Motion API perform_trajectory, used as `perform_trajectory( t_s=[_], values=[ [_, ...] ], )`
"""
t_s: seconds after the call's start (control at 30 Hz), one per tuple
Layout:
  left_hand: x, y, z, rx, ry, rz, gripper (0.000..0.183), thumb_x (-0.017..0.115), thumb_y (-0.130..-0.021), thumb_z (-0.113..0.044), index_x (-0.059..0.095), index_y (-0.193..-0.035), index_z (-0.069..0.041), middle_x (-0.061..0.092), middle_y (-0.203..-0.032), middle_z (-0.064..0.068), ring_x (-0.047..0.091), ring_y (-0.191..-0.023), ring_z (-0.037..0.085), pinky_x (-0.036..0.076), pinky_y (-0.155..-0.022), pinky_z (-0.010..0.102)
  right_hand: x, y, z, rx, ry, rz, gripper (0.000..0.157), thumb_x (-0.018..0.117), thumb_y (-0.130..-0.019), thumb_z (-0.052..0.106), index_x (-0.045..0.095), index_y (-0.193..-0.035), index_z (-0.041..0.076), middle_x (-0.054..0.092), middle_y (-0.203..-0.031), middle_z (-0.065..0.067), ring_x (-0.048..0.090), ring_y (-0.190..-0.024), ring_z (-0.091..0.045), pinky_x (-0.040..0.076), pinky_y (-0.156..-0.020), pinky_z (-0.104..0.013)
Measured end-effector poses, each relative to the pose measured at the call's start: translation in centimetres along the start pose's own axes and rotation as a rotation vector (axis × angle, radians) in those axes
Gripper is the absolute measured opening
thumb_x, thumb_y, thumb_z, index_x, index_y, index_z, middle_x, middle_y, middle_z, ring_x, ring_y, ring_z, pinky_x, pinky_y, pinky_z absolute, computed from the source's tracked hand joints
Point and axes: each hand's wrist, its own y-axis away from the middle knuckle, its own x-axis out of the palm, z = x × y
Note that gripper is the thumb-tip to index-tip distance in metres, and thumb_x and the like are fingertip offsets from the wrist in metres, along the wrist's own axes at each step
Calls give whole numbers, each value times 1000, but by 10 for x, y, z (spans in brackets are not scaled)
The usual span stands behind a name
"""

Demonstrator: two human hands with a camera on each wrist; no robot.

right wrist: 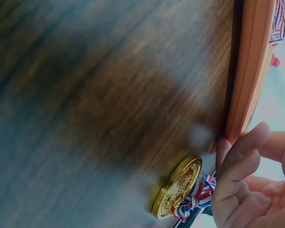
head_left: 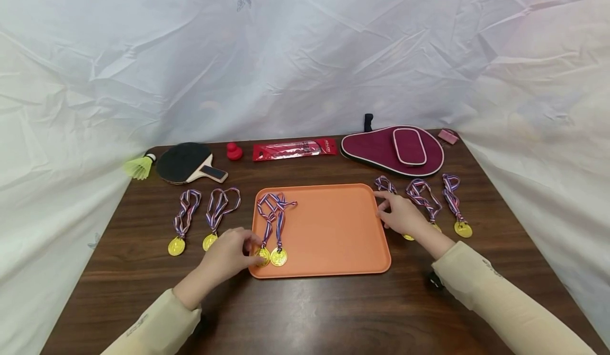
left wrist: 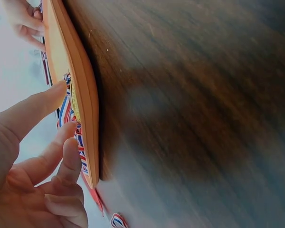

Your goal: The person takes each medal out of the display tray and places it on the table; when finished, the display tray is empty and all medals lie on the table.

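Note:
My left hand point(head_left: 230, 253) pinches a gold medal point(head_left: 262, 257) by thumb and index at the left end of an orange tray point(head_left: 333, 271). Its striped ribbon point(head_left: 265, 220) lies up the tray beside a second gold medal point(head_left: 278, 257). In the left wrist view the fingers point(left wrist: 52, 152) hide much of the medal. My right hand point(head_left: 402, 214) touches the tray's right rim with its fingers. Under that hand a gold medal point(right wrist: 178, 187) lies on the table, partly covered in the head view.
More medals lie left point(head_left: 176, 246) and right point(head_left: 463, 229) of the tray. Along the back are a shuttlecock point(head_left: 139, 168), a table tennis bat point(head_left: 183, 163), a red knobbed object point(head_left: 234, 151), a red packet point(head_left: 294, 149), a maroon bat case point(head_left: 371, 148) and a small pink item point(head_left: 448, 136).

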Motion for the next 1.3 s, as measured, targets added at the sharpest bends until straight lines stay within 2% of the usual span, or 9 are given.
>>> perform_trajectory(
  t_s=[0.23, 0.43, 0.6, 0.83, 1.13, 1.3],
  values=[
    [5, -3, 1, -57, -45, 6, 32, 83, -57, -39, 66, -78, -21, 47, -65, -4, 41, -62, 13, 34, -52, 29, 0, 0, -1, 3, -3, 2, 50, 55, -87, 10, 38, -134, 10, 59, -86, -5, 57, -56, -16, 41, -48, -31],
    [7, -3, 1, -73, -63, 14, 34, 83, -55, -42, 65, -75, -20, 47, -66, -3, 41, -61, 13, 35, -52, 28, 0, 0, -1, 0, -7, 3, 50, 55, -87, 10, 38, -134, 9, 59, -86, -5, 58, -57, -17, 41, -48, -31],
    [8, -2, 0, -57, -61, -2, 33, 83, -55, -40, 65, -74, -20, 47, -68, -3, 41, -63, 14, 36, -52, 28, 0, 0, -1, 7, -13, 6, 50, 55, -87, 10, 38, -134, 10, 59, -86, -6, 58, -57, -18, 42, -49, -31],
    [7, -2, -3, -4, -54, -33, 29, 84, -59, -27, 61, -74, -20, 49, -67, -5, 41, -65, 13, 36, -57, 28, 0, 0, 0, 4, -10, 1, 51, 55, -86, 10, 38, -134, 10, 59, -85, -6, 57, -56, -17, 42, -49, -31],
    [5, -1, -4, 12, 28, -1, 19, 76, -71, -22, 59, -79, -20, 48, -62, -9, 43, -58, 9, 37, -53, 26, -1, -1, 0, 11, -16, 8, 51, 56, -87, 11, 37, -135, 10, 59, -86, -7, 57, -56, -16, 43, -49, -31],
    [-2, 1, -4, 14, 99, 41, 14, 71, -77, -21, 58, -81, -20, 49, -63, -8, 43, -55, 8, 37, -49, 25, -1, 0, 0, 9, -11, 4, 51, 56, -87, 11, 38, -134, 11, 59, -86, -6, 56, -55, -15, 42, -49, -31]
  ],
)
